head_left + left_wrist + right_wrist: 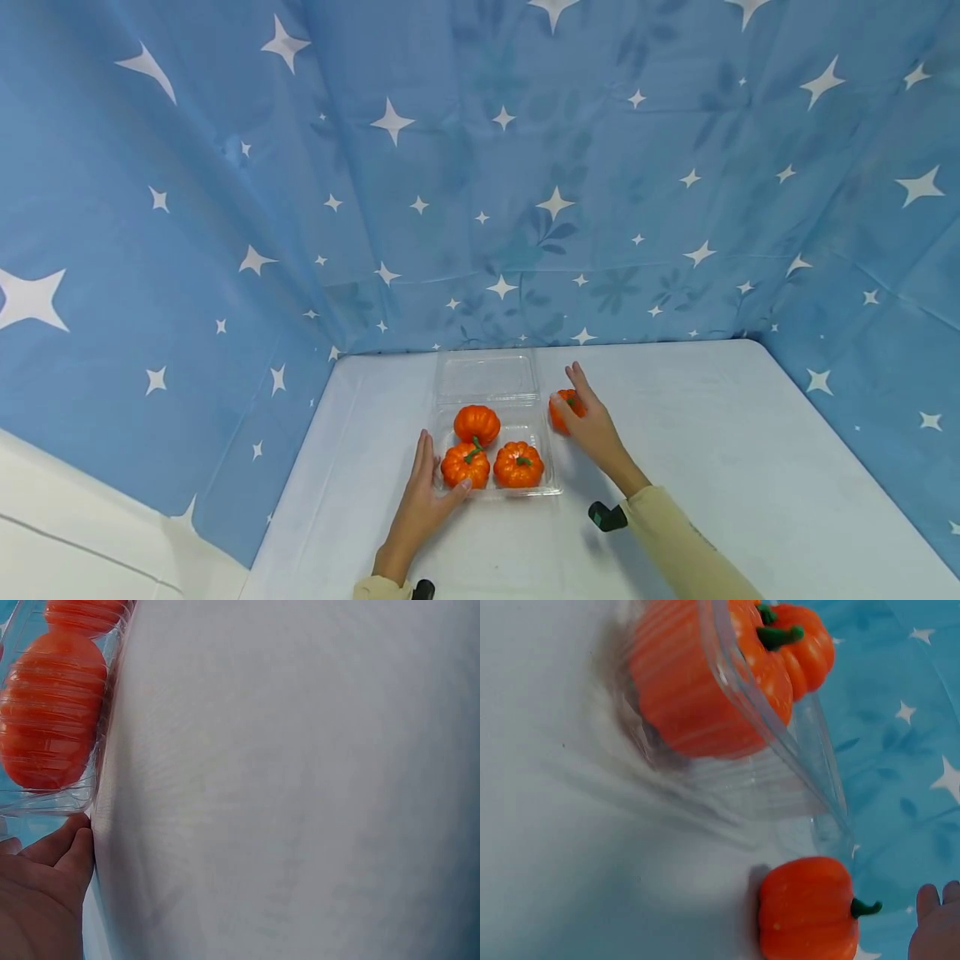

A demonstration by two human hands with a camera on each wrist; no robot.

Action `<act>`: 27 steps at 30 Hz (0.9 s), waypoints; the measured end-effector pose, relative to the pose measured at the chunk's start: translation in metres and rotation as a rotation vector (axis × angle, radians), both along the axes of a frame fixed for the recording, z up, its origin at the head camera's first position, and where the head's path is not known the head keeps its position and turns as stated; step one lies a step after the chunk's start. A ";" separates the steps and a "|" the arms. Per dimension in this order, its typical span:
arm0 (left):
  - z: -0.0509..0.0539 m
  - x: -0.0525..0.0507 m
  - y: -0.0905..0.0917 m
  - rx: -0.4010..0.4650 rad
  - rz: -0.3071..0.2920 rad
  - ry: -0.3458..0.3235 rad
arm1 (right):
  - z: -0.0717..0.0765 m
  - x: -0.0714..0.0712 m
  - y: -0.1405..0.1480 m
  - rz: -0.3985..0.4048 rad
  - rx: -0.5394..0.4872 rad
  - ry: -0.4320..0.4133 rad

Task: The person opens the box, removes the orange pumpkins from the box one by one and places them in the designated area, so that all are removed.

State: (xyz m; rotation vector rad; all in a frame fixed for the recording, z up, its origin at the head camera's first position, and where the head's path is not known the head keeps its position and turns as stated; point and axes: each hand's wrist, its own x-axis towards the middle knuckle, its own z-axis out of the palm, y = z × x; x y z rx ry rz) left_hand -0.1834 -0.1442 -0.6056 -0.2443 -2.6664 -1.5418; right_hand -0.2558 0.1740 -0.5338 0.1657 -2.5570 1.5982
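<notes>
A clear plastic box (pixel 551 467) holds three small orange pumpkins: one at the back left (pixel 477 423), one at the front left (pixel 463 468) and one at the front right (pixel 518 467). Beside its front left corner is my left hand (pixel 422 504), fingers straight along the side and thumb at the front rim; the left wrist view shows the fingertips (pixel 79 825) by the corner. Another orange pumpkin (pixel 810 911) with a green stem sits on the table, right of the box. My right hand (pixel 600 433) is over that pumpkin with extended fingers, partly covering it in the head view.
The box's hinged lid (pixel 487 377) lies folded back toward the far table edge. A white cloth covers the table (pixel 690 442). Blue curtains (pixel 480 167) with white stars stand behind and at both sides.
</notes>
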 end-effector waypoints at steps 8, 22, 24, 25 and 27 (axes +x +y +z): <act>0.001 0.001 -0.001 -0.002 0.005 -0.001 | 0.001 0.015 -0.022 0.196 0.050 0.015; 0.000 0.000 0.000 0.002 0.010 -0.005 | -0.008 0.024 -0.046 0.450 0.272 -0.030; 0.000 0.001 0.000 0.003 0.009 -0.001 | -0.008 0.024 -0.048 0.475 0.300 -0.034; 0.001 0.001 0.000 0.003 0.009 0.001 | -0.008 0.024 -0.049 0.488 0.314 -0.039; 0.001 0.001 0.000 0.005 0.006 0.006 | -0.007 0.024 -0.051 0.513 0.334 -0.046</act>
